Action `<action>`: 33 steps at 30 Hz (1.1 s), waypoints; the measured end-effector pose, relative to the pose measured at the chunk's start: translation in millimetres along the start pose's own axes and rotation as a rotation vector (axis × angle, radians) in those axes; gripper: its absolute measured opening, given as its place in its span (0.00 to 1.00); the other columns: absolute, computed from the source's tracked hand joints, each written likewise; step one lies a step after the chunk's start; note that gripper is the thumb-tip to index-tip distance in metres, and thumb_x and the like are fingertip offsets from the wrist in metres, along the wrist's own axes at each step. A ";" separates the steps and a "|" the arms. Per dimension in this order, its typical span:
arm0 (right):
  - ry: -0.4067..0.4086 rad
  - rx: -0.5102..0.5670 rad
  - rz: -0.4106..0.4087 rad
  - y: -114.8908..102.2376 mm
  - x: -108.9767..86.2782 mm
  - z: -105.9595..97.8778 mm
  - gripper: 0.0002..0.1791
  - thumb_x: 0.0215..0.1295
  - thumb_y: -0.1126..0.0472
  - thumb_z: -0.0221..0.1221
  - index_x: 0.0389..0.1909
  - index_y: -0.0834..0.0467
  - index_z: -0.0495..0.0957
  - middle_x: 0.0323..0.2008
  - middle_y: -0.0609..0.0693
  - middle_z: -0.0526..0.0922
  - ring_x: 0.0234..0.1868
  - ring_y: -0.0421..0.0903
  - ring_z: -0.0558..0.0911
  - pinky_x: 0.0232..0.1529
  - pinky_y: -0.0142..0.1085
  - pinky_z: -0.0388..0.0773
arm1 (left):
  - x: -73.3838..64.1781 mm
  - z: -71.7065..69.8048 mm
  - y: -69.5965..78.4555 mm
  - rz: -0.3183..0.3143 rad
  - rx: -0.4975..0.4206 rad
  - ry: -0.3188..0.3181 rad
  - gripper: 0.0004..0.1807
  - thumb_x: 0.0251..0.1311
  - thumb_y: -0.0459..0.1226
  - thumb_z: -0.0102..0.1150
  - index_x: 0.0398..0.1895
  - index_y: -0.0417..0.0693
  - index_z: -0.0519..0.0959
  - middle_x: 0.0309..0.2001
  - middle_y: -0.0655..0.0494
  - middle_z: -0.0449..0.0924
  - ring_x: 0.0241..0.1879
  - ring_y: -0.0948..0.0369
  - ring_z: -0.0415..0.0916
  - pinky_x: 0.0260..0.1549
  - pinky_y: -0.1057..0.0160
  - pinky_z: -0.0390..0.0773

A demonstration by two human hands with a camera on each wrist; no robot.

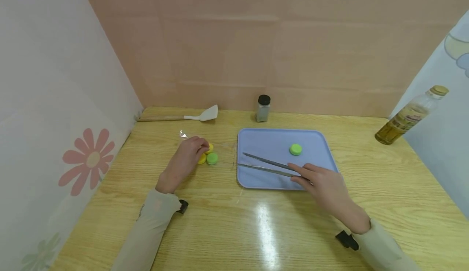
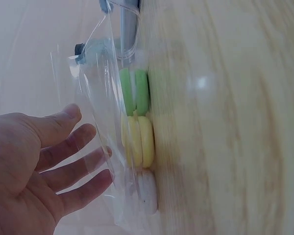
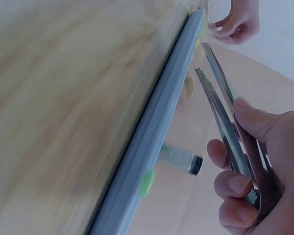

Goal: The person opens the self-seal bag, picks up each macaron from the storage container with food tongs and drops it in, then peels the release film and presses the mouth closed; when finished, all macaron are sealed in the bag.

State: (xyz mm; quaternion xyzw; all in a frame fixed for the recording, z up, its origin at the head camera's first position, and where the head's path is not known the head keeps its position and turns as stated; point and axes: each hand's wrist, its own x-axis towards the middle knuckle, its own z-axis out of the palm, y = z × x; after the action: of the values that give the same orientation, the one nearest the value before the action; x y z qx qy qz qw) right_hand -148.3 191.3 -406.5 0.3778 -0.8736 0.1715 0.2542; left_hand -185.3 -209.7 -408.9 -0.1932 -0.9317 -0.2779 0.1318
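My left hand pinches the upper film of a clear plastic bag lying on the table. Inside it, a green macaron, yellow macarons and a pale one show through; the left hand partly covers them in the head view. My right hand holds metal tongs with toothed tips, thumb on one arm and fingers round the other. The tong arms stand apart with nothing between them, over a blue tray. Another green macaron sits on that tray, beyond the tongs.
Behind the tray stands a small jar with a black lid. A white spatula with a wooden handle lies at the back left. At the right stands a bottle of amber liquid. Walls close off the back and both sides.
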 end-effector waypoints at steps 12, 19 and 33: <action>0.032 -0.108 0.096 13.1 -46.1 -33.1 0.29 0.74 0.35 0.48 0.53 0.50 0.87 0.26 0.33 0.76 0.18 0.25 0.56 0.14 0.22 0.50 | -1.6 -0.2 -0.8 0.006 -0.001 0.002 0.05 0.70 0.30 0.59 0.39 0.37 0.84 0.36 0.49 0.81 0.33 0.57 0.76 0.36 0.59 0.79; 0.019 -0.133 0.160 18.7 -69.7 -47.4 0.29 0.73 0.34 0.49 0.53 0.50 0.87 0.22 0.31 0.69 0.17 0.25 0.52 0.14 0.22 0.48 | -1.8 -0.3 0.4 0.010 0.000 0.002 0.05 0.70 0.30 0.60 0.39 0.37 0.84 0.36 0.49 0.81 0.33 0.57 0.76 0.35 0.60 0.79; 0.012 -0.207 0.241 32.8 -98.5 -68.9 0.21 0.65 0.42 0.64 0.52 0.49 0.87 0.22 0.30 0.70 0.15 0.23 0.50 0.12 0.23 0.47 | -1.1 -0.6 -0.3 0.018 0.003 0.006 0.05 0.70 0.30 0.60 0.39 0.37 0.84 0.36 0.49 0.81 0.32 0.58 0.75 0.34 0.60 0.79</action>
State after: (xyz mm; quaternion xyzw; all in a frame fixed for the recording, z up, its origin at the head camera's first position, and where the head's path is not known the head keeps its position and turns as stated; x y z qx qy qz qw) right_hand -93.6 303.1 -410.6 0.2410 -0.9241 0.1121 0.2748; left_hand -184.3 -210.6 -408.9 -0.2005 -0.9300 -0.2758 0.1374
